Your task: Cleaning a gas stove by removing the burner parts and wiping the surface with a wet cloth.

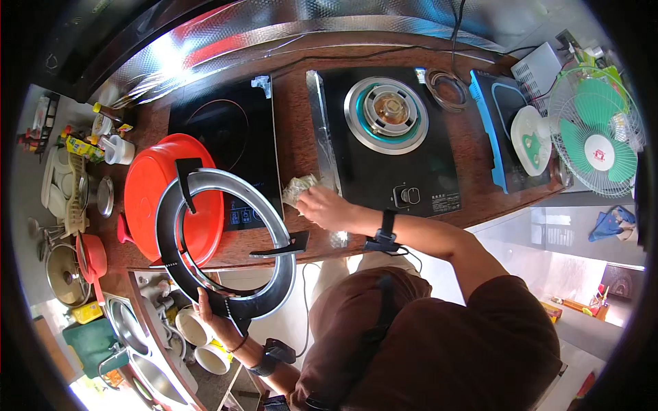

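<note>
My left hand (213, 316) grips the lower rim of a metal ring-shaped pot stand (170, 226) with black prongs. The ring is raised and tilted in front of a red plastic basin (149, 198). In my right hand (326, 205) is a crumpled pale cloth or wad of paper (299, 188), held low over the wooden counter (293, 123). This hand is between the black induction cooktop (221, 118) and the gas stove (360, 174). The stove's round burner (390, 108) lies uncovered, with its control knob (410, 195) near the front edge.
A metal ring (447, 91) lies by the stove's back right corner. Farther right are a blue-edged appliance (493, 133) and a green-bladed fan (591, 133). Bottles and a dish rack (76, 195) stand left, near a red-handled pan (92, 262) and a sink (154, 377).
</note>
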`<state>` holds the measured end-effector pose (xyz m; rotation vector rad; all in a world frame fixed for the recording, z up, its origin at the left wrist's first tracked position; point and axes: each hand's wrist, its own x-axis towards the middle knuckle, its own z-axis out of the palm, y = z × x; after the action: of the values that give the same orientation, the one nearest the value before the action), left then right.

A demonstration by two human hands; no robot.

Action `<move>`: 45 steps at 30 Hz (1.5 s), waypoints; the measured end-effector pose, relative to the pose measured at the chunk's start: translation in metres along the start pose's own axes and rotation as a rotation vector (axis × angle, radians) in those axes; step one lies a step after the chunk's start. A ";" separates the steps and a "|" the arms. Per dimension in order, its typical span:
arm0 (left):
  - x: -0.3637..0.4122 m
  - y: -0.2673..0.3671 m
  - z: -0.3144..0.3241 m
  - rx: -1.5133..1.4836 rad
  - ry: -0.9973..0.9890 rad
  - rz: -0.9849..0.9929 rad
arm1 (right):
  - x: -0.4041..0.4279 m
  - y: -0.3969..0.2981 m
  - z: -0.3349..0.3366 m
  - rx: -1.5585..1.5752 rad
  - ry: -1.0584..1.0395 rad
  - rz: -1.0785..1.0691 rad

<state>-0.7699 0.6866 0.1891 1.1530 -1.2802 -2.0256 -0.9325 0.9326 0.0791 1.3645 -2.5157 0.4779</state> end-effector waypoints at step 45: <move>0.019 -0.010 0.025 0.101 -0.366 -0.083 | -0.085 -0.005 -0.045 0.207 -0.011 0.467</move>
<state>-0.8007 0.6885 0.1779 0.9163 -1.5447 -2.3347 -0.8800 1.0129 0.0908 0.8224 -2.8586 0.8393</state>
